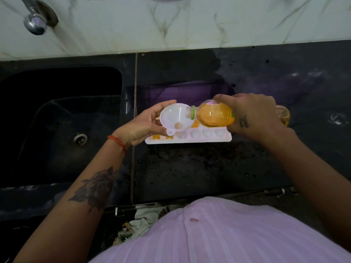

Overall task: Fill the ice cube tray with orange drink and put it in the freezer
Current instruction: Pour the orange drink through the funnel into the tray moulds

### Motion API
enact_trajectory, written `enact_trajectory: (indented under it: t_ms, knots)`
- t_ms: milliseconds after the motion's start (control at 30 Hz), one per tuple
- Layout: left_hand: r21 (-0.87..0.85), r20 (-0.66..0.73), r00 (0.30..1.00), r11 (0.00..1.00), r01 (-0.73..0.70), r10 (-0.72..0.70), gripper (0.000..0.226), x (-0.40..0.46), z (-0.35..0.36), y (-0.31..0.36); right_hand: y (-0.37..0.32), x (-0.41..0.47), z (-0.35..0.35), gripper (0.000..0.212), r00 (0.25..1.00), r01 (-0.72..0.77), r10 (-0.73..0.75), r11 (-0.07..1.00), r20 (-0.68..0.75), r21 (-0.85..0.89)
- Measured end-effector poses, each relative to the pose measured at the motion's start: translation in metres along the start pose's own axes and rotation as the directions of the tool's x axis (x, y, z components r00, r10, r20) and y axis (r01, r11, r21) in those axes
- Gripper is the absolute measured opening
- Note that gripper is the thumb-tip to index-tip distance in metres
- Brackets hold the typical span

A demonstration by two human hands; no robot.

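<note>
Far to the left of our hands lies the dark sink (62, 118), sunk into the black table (190, 168), with a tap (35, 23) on the wall above it. Our left hand (144, 124) is wrapped around the rim of a white funnel (175, 118), fingers behind it and thumb in front, holding it just above the left part of the ice cube tray (226, 138). The tray sits flat on the table directly beneath both hands; two pockets near its left end and one in the back row show orange, while the pockets toward the right look pale and unfilled. To the right, the orange drink bottle (214, 115) is tipped nearly level, its open neck resting inside the funnel's bowl, and our right hand (252, 114) is clamped over its body from above. We judge we are in the filling step, with most of the tray yet to be done. No stream is visible in the funnel, so the next move likely calls for tilting the bottle a little further and pouring gently, keeping the spout centred over one pocket to avoid overflow.
</note>
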State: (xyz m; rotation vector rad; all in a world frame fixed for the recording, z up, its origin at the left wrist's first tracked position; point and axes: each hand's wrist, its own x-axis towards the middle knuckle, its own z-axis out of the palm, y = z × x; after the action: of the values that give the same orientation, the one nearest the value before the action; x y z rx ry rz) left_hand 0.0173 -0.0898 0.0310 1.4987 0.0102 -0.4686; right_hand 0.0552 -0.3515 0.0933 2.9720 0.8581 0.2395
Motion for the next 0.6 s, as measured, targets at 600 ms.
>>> enact_trajectory:
  t_ms: [600]
  knots:
    - [0.007, 0.021, 1.0, 1.0, 0.023, -0.023, 0.091, 0.0063, 0.004, 0.0005, 0.0044, -0.0034, 0.0031, 0.066, 0.999, -0.042, 0.041, 0.998, 0.023, 0.037]
